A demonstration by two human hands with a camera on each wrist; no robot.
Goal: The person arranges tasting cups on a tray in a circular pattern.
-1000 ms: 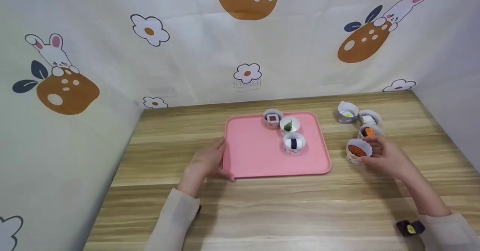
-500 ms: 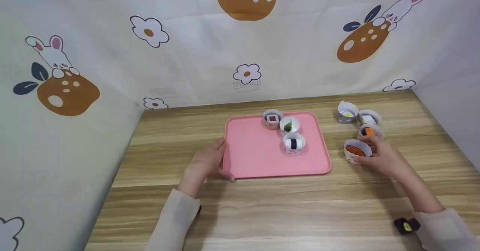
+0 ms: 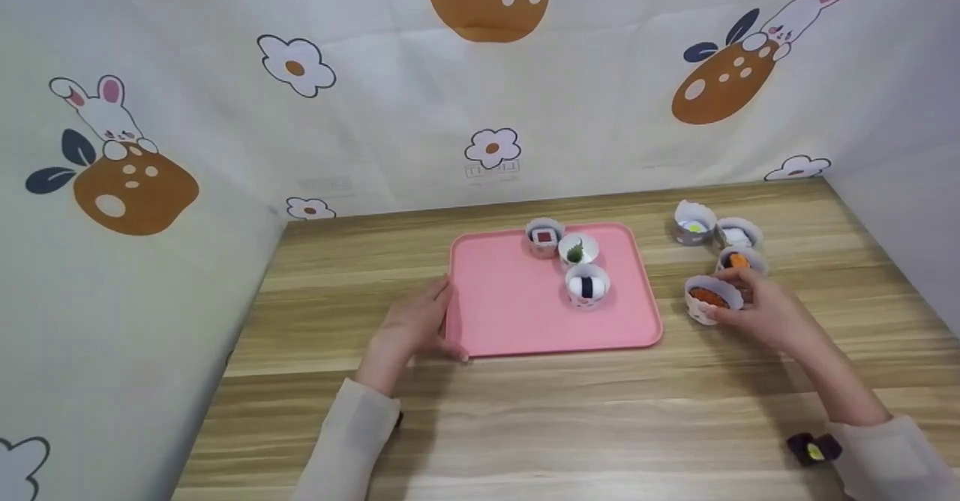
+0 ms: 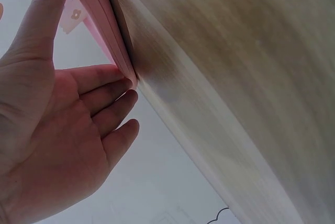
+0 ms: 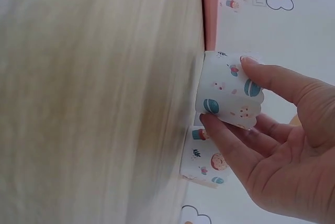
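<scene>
A pink tray (image 3: 510,313) lies on the wooden table with three paper cups on its right half. One cup (image 3: 587,291) holds a white sushi piece with a dark band, another (image 3: 578,252) something green, the third (image 3: 544,238) a red-centred roll. My left hand (image 3: 411,319) rests against the tray's left edge, fingers nearly straight, touching its rim in the left wrist view. To the right of the tray, my right hand (image 3: 765,313) pinches a paper cup (image 5: 230,88) with an orange-red sushi piece inside, between thumb and fingers.
Behind the right hand stand three more paper cups, one with an orange piece (image 3: 739,261), one with a white piece (image 3: 739,237), one with a yellow-green spot (image 3: 694,223). A dark object (image 3: 814,448) sits by the right sleeve. Patterned cloth (image 3: 405,111) walls the table.
My right hand has shifted the cup with the orange-red piece slightly left, toward the tray. The left hand and the tray stay in place.
</scene>
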